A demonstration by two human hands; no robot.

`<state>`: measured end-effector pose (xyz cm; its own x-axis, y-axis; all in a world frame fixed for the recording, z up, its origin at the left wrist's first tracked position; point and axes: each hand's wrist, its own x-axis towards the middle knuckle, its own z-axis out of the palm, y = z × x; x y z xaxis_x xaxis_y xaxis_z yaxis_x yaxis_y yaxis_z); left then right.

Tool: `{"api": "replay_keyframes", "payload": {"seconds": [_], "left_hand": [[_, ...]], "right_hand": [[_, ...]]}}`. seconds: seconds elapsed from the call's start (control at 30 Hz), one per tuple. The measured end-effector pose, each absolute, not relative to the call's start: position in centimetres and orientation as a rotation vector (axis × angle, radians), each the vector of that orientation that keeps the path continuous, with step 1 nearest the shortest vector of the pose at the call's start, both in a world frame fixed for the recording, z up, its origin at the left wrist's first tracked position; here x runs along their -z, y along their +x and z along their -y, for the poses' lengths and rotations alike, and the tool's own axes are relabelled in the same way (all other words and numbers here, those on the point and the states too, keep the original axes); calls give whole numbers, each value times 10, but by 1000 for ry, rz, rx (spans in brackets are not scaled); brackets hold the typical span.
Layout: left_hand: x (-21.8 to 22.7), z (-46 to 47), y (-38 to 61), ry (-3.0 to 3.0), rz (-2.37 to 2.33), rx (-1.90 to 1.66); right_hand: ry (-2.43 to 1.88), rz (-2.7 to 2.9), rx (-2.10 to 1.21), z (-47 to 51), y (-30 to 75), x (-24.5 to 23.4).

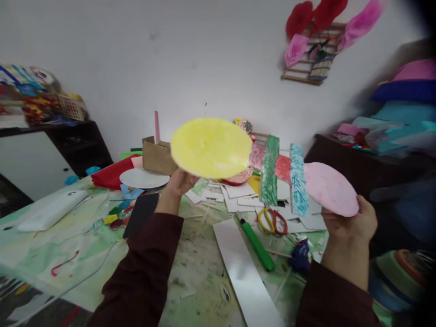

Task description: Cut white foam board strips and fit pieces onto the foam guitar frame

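left hand [184, 181] and right hand [356, 226] hold a colourful cutout [270, 170].

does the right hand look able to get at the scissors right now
Probably not while the right hand holds the pink oval; otherwise the scissors look uncovered at the handles.

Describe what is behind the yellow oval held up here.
The wall shows above the yellow oval and a cardboard box past its left edge; whatever its middle covers cannot be seen.

Passage above painted cutout [270, 168]; scissors [273, 217], green tool [257, 245], white strip [245, 272] obstruct below.
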<state>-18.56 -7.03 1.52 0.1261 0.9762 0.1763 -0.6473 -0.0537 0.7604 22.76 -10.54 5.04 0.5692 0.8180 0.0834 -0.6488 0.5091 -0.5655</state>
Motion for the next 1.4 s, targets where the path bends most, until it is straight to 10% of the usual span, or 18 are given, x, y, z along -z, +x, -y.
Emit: {"api": "replay_keyframes", "payload": {"seconds": [1.4], "left_hand": [[-49, 84, -136, 793, -580, -1687]], "right_hand": [[-713, 690, -1055, 75, 216, -6]]}}
